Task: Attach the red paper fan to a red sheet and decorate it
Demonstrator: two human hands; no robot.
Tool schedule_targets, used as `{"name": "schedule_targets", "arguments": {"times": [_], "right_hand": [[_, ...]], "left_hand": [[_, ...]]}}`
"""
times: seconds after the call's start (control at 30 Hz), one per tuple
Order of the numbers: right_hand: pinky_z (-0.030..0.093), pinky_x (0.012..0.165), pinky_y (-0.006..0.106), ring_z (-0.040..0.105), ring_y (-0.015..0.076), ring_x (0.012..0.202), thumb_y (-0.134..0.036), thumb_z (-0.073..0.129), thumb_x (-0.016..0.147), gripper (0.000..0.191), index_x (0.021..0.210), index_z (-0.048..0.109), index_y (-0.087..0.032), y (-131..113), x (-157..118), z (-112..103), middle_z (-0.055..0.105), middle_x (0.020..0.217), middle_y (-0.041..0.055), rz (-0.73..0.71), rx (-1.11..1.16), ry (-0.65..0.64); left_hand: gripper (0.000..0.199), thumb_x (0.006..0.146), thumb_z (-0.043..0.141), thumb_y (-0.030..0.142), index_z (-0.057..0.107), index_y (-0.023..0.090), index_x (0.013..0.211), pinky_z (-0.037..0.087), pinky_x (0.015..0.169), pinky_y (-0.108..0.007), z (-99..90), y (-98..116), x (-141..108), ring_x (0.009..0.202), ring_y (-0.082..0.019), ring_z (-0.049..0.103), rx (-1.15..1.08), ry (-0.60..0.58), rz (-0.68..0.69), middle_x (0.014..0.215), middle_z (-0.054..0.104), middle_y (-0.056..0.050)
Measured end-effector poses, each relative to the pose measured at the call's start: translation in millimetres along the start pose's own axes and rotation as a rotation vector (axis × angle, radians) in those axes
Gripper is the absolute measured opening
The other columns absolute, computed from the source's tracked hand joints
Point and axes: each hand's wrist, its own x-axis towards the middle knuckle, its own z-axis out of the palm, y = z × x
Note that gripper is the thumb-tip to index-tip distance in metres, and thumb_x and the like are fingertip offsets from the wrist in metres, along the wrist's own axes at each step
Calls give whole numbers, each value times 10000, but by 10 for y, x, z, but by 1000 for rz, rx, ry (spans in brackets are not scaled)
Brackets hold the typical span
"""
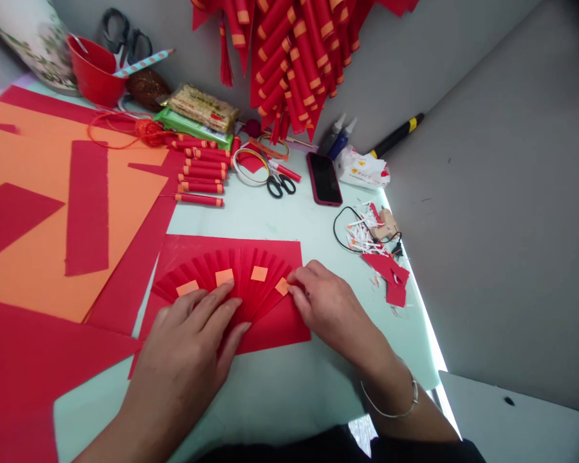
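Observation:
A pleated red paper fan (207, 267) lies spread on a red paper sheet (275, 333) in front of me. Several small orange paper squares sit along its folds, one of them an orange square (259, 274) right of the middle. My left hand (193, 331) lies over the fan's lower left part, fingers outstretched and pressing on the pleats. At the right edge of the fan, my right hand (321, 302) pinches another orange paper square (282, 287) between thumb and forefinger. The fan's lower left is hidden under my left hand.
Orange and red paper sheets (139, 212) cover the left side. Behind the fan are red paper rolls (200, 200), scissors (280, 185) and a phone (324, 179). Paper scraps (367, 235) and a black cable (336, 222) lie at right. Red firecracker-like rolls (294, 58) hang on the wall.

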Motion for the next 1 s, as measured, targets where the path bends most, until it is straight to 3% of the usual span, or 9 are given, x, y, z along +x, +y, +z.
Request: {"name": "schedule_targets", "arguments": {"times": [0.17, 0.5, 0.83, 1.0], "right_hand": [[413, 725, 282, 573, 148, 806, -199, 502, 953, 160, 1010, 651, -209, 97, 8, -40, 606, 994, 28, 14, 31, 74], [437, 701, 313, 582, 192, 808, -372, 576, 936, 222, 1029, 602, -172, -96, -13, 59, 584, 1001, 65, 75, -36, 6], [414, 605, 310, 564, 196, 729, -353, 500, 960, 226, 974, 585, -144, -165, -31, 133, 591, 949, 90, 88, -139, 19], [410, 596, 311, 565, 200, 713, -321, 474, 956, 206, 947, 581, -144, -159, -27, 182, 592, 923, 94, 62, -156, 31]], "left_hand": [[268, 882, 618, 267, 659, 98, 1086, 495, 804, -524, -17, -8, -9, 1005, -376, 587, -18, 21, 11, 1178, 687, -172], [223, 895, 610, 262, 655, 144, 1078, 490, 817, -519, -26, 18, -19, 1006, -353, 594, -81, 43, 0, 1163, 695, -140], [224, 890, 613, 231, 639, 123, 1084, 496, 807, -504, -22, 38, -19, 1001, -343, 588, -89, 25, 14, 1145, 695, -147], [231, 891, 606, 238, 654, 156, 1101, 462, 825, -467, -6, 68, -31, 1028, -322, 573, -118, -9, 45, 1186, 697, -92]]}}
